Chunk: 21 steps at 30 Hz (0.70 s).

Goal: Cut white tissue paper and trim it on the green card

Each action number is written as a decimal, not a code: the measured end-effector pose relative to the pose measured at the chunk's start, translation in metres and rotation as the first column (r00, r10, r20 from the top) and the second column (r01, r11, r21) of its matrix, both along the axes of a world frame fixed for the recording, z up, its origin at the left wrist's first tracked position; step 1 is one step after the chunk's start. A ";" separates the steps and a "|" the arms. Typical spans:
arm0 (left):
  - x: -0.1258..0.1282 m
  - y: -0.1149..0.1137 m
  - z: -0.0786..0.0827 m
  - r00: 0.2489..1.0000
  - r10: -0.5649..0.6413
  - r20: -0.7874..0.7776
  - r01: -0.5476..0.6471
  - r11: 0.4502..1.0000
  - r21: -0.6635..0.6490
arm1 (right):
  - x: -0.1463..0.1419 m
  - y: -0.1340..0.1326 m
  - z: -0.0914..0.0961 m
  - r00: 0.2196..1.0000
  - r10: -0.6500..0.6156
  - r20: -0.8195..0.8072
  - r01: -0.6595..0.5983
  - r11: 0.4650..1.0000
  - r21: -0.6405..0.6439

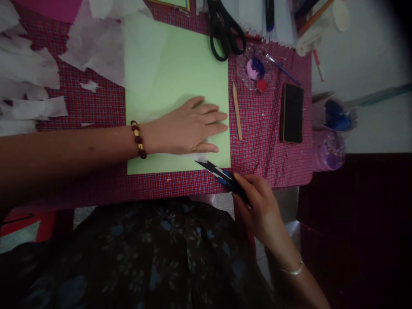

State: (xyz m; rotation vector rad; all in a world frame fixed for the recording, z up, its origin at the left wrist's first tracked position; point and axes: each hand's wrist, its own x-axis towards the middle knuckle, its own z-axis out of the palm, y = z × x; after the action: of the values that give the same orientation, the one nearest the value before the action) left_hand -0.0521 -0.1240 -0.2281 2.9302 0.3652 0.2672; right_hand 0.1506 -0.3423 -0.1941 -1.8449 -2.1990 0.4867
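Note:
My left hand (189,126) lies flat, fingers stretched out, on a light green sheet of paper (174,73) that rests on a red checked cloth (96,98). A thin white translucent sheet seems to lie under the palm. My right hand (257,206) is closed around a black and blue utility knife (222,174); its blade tip touches the green sheet's lower edge just below my left hand. A bead bracelet is on the left wrist, a thin bangle on the right.
Black scissors (223,32) lie at the top. A wooden stick (237,110), a paint palette (255,71), a thin brush (283,68) and a dark phone (292,112) sit to the right. Torn white tissue pieces (28,81) are spread on the left. Jars (328,148) stand at the table's right edge.

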 end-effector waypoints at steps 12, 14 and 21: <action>0.000 0.001 -0.003 0.998 0.002 0.058 0.001 0.999 -0.047 | 0.003 0.018 -0.002 1.000 0.015 -0.012 -0.014 0.999 0.037; 0.000 0.001 -0.003 0.998 0.005 0.064 0.000 0.998 -0.068 | 0.004 0.021 -0.001 0.999 0.029 -0.013 -0.029 0.999 0.040; -0.003 0.013 0.014 0.942 0.255 0.219 -0.080 0.802 -0.592 | 0.012 0.013 0.003 1.000 0.003 -0.029 -0.002 0.999 0.034</action>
State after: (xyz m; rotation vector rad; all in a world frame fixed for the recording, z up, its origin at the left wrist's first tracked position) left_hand -0.0555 -0.1106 -0.2145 2.2192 0.5526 0.5036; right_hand 0.1627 -0.3290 -0.1910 -1.8071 -2.1771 0.4706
